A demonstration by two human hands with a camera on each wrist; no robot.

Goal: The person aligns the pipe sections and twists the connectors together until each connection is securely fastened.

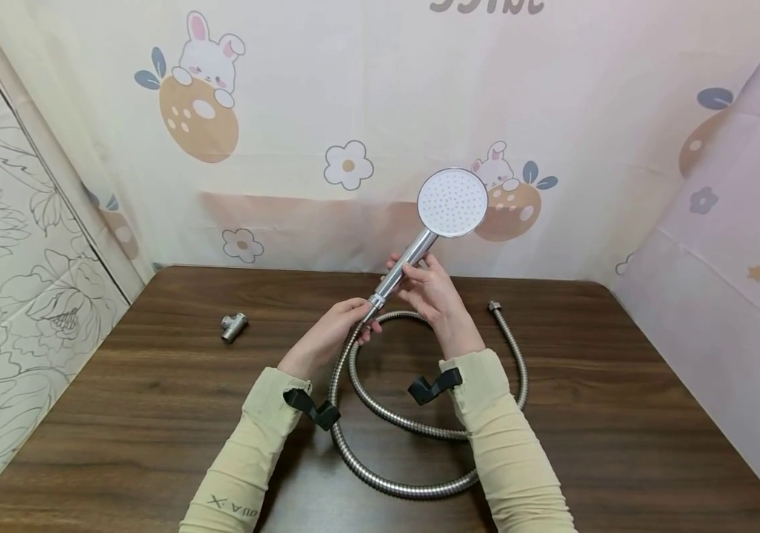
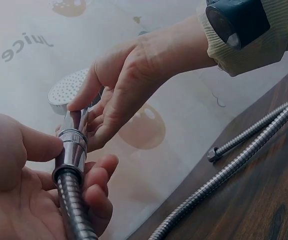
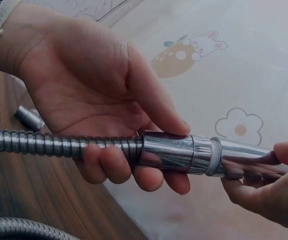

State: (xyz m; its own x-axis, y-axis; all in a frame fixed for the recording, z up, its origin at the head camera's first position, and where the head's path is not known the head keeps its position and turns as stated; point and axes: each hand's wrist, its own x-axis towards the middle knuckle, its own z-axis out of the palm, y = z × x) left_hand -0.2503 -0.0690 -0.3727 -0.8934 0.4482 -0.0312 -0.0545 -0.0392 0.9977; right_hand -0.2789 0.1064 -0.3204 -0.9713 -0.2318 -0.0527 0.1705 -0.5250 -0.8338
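A chrome shower head point(image 1: 452, 203) with a round white spray face is held up above the table, tilted to the upper right. My right hand point(image 1: 435, 300) grips its handle point(image 1: 401, 272) between thumb and fingers. Just below, my left hand point(image 1: 333, 332) pinches the conical chrome nut point(image 3: 166, 151) of the flexible metal shower hose point(image 1: 413, 491). In the right wrist view the nut meets the handle's end, with a pale ring point(image 3: 215, 157) showing at the joint. The hose loops down onto the table, and its other end nut point(image 1: 494, 306) lies at the right.
A small chrome tee fitting point(image 1: 234, 326) lies on the brown wooden table point(image 1: 153, 385) to the left. Patterned cloth point(image 1: 287, 96) hangs behind the table's back edge. Each sleeve carries a black wrist mount point(image 1: 435, 386).
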